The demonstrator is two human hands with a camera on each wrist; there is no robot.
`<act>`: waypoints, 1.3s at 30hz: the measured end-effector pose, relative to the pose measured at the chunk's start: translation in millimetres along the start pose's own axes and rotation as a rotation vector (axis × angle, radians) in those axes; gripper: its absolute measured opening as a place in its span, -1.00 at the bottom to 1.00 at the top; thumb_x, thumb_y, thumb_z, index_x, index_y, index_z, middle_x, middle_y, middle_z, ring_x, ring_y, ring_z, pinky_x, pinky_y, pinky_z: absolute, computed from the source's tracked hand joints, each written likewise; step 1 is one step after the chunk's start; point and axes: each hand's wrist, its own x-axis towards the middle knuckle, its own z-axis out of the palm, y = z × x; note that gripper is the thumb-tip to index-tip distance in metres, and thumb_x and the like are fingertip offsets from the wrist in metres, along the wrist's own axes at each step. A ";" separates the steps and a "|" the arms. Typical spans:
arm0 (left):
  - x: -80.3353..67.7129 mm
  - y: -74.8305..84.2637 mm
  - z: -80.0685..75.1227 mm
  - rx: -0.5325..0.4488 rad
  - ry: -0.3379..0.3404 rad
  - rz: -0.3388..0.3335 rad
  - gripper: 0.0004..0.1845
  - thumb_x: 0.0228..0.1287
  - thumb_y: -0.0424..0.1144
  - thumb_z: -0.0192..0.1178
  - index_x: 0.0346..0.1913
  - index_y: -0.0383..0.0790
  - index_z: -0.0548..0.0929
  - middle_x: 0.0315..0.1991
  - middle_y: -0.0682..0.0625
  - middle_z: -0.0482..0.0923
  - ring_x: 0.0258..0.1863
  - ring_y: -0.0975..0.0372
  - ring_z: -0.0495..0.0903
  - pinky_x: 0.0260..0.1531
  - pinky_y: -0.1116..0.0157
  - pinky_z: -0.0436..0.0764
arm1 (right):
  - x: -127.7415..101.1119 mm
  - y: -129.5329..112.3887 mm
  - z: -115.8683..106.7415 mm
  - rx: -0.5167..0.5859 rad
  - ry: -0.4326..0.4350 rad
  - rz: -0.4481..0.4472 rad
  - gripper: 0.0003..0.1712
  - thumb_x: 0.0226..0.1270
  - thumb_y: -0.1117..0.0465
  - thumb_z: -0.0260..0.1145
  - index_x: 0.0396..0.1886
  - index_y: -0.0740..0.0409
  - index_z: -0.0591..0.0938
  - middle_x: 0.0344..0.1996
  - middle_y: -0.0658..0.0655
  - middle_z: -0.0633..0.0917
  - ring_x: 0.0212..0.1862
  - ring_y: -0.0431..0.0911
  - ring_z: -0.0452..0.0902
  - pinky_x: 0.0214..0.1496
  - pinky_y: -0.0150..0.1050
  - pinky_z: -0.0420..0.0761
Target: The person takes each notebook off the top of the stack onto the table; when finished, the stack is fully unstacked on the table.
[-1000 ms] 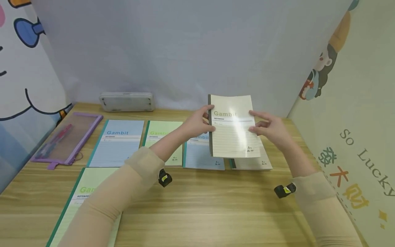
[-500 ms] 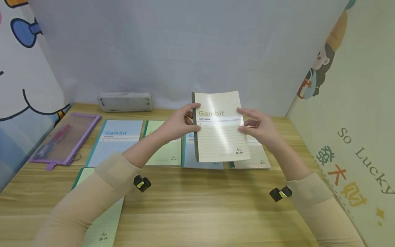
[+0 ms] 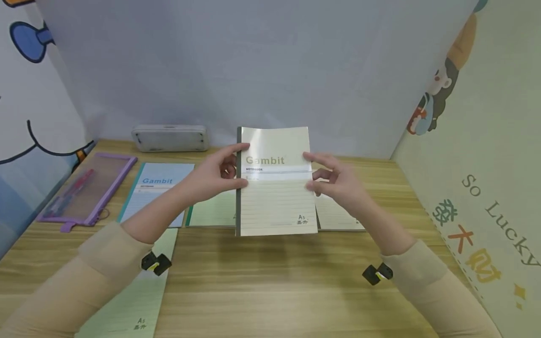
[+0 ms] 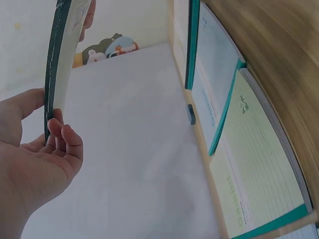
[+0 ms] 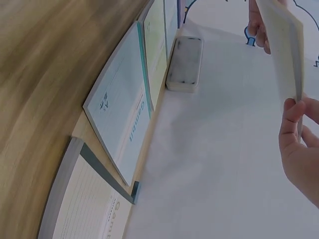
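Clearly "Gambit" on cream notebook [image 3: 275, 188], pinched by left hand [image 3: 215, 174], right hand [image 3: 334, 183].

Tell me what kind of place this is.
Probably a staged desk set-up rather than a real study: a wooden tabletop boxed in by a grey backdrop sheet and cartoon-printed side panels, with "Gambit" notebooks laid in rows and a purple mesh pencil pouch.

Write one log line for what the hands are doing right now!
left hand: holds cream notebook spine edge | right hand: holds its other edge | notebook: lifted above wooden table
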 end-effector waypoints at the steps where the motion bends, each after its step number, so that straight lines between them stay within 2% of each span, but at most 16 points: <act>1: -3.1 -1.8 -1.9 0.010 0.002 0.003 -0.20 0.15 -0.17 0.34 0.43 0.12 0.19 -0.28 -0.08 0.41 -0.37 0.12 0.34 -0.35 0.22 0.39 | -0.6 -0.7 3.3 0.001 -0.012 -0.004 -0.23 0.13 0.39 0.39 0.36 0.06 0.37 0.31 0.02 0.31 -0.21 -0.23 0.54 -0.34 -0.37 0.55; 8: -27.8 -13.0 -14.8 0.130 -0.008 0.039 -0.16 0.11 -0.13 0.37 0.43 0.14 0.18 -0.35 -0.10 0.42 -0.45 0.14 0.33 -0.46 0.25 0.37 | -5.9 0.3 27.7 0.007 -0.097 -0.039 -0.20 0.11 0.39 0.40 0.37 0.06 0.34 0.33 0.01 0.32 -0.28 -0.20 0.50 -0.41 -0.35 0.53; 12: -43.2 -18.0 -20.8 0.187 -0.028 0.031 -0.13 0.08 -0.08 0.39 0.44 0.11 0.17 -0.41 -0.07 0.40 -0.49 0.17 0.31 -0.50 0.30 0.34 | -6.9 3.5 41.9 0.003 -0.141 -0.045 -0.19 0.11 0.41 0.40 0.37 0.04 0.33 0.33 0.00 0.32 -0.30 -0.18 0.52 -0.44 -0.31 0.54; 17: -63.6 -27.4 -26.3 0.225 -0.065 0.025 -0.12 0.05 0.01 0.39 0.43 0.05 0.20 -0.44 0.01 0.39 -0.51 0.22 0.32 -0.51 0.32 0.35 | -6.5 11.2 58.6 0.021 -0.208 -0.030 -0.21 0.14 0.44 0.36 0.38 0.09 0.32 0.31 0.06 0.34 -0.34 -0.19 0.54 -0.44 -0.31 0.56; 21: -77.9 -36.7 -28.9 0.234 -0.080 0.017 -0.12 0.03 0.03 0.39 0.42 0.02 0.22 -0.49 0.01 0.38 -0.53 0.25 0.31 -0.53 0.33 0.35 | -6.7 18.5 72.0 0.008 -0.247 -0.013 -0.23 0.14 0.42 0.37 0.36 0.08 0.34 0.22 0.10 0.39 -0.37 -0.19 0.55 -0.44 -0.30 0.58; 25: -89.3 -48.5 -28.4 0.223 -0.091 -0.012 -0.10 0.01 0.06 0.39 0.42 0.03 0.22 -0.51 0.01 0.37 -0.55 0.29 0.30 -0.54 0.34 0.33 | -5.2 28.6 86.3 -0.107 -0.264 -0.066 -0.24 0.11 0.35 0.42 0.34 0.08 0.38 0.14 0.10 0.45 -0.36 -0.22 0.54 -0.44 -0.39 0.53; 30: -103.1 -65.6 -26.4 0.214 -0.120 -0.026 -0.10 0.00 0.08 0.39 0.42 0.02 0.23 -0.55 0.03 0.35 -0.59 0.33 0.26 -0.57 0.34 0.32 | -6.4 40.8 101.7 -0.287 -0.288 -0.113 -0.24 0.08 0.24 0.47 0.32 0.01 0.41 -0.20 0.07 0.51 -0.41 -0.24 0.46 -0.43 -0.40 0.46; 39: -123.2 -84.3 -20.4 0.193 -0.227 -0.106 -0.10 -0.04 0.12 0.39 0.39 -0.01 0.27 -0.55 0.08 0.34 -0.60 0.37 0.26 -0.59 0.36 0.33 | -16.7 60.0 129.7 -0.417 -0.370 0.011 -0.20 0.04 0.16 0.50 0.32 -0.05 0.41 -0.44 0.04 0.50 -0.46 -0.25 0.36 -0.43 -0.45 0.40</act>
